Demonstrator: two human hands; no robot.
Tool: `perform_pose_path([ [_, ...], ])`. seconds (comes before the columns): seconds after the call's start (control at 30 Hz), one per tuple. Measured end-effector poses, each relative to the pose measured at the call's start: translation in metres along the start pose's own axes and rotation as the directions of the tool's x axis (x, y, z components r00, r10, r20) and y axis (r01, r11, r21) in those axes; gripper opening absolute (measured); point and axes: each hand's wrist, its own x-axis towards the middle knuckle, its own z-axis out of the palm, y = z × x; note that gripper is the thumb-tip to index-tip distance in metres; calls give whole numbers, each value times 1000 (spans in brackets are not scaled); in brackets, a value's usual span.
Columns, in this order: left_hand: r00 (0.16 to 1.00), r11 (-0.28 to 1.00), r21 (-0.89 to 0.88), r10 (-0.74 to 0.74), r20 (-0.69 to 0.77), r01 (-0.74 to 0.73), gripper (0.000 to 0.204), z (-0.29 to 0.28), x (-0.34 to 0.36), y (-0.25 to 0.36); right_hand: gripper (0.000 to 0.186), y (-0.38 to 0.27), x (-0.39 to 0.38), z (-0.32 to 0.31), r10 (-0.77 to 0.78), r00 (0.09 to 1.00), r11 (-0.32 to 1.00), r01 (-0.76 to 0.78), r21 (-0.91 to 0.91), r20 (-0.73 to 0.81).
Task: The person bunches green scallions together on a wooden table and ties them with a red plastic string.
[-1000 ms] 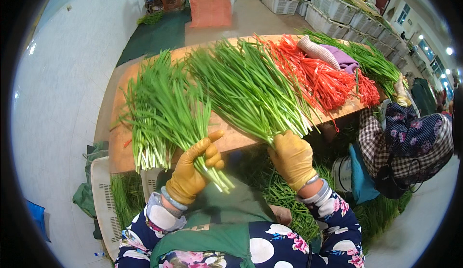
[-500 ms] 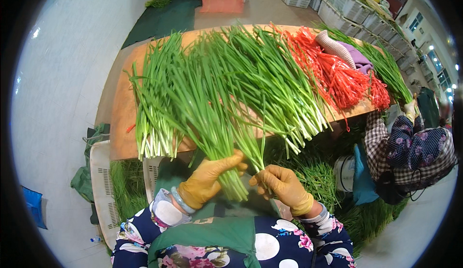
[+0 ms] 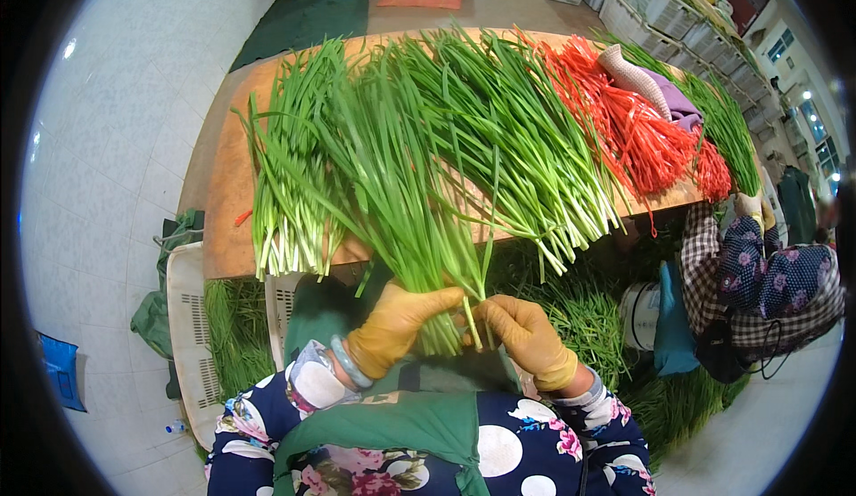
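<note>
My left hand [image 3: 385, 328], in a yellow rubber glove, is closed around a thick bunch of garlic chives [image 3: 397, 219]. The pale cut ends stick out below its fingers, while the long leaves fan out over the table. Close beside it, my right hand [image 3: 530, 340], gloved alike, pinches a few chive stalks [image 3: 472, 320] near their lower ends. These stalks touch the side of the bunch by my left thumb. A pile of chives [image 3: 290, 175] lies on the table to the left, and a larger pile [image 3: 526, 157] to the right.
Red plastic ties [image 3: 642, 139] and a purple cloth [image 3: 679, 103] lie on the wooden table [image 3: 223, 202]. A white crate [image 3: 187, 318] of chives stands low on the left. At right, a co-worker in a checked garment [image 3: 776, 344] handles chives. Stacked crates [image 3: 642, 14] line the back.
My right hand has come left, bringing its few stalks against the bunch in my left hand. The whole view has shifted slightly.
</note>
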Motion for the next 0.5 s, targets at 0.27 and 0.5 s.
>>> perform_pose_path([
  [0.27, 998, 998, 65, -13, -59, 17, 24, -6, 2, -6, 35, -12, -1, -10, -99, 995, 938, 84, -335, -26],
  [0.5, 997, 998, -8, -58, -45, 58, 16, -7, 0, 2, 40, -9, 6, -15, 105, 977, 994, -97, -54, 183],
])
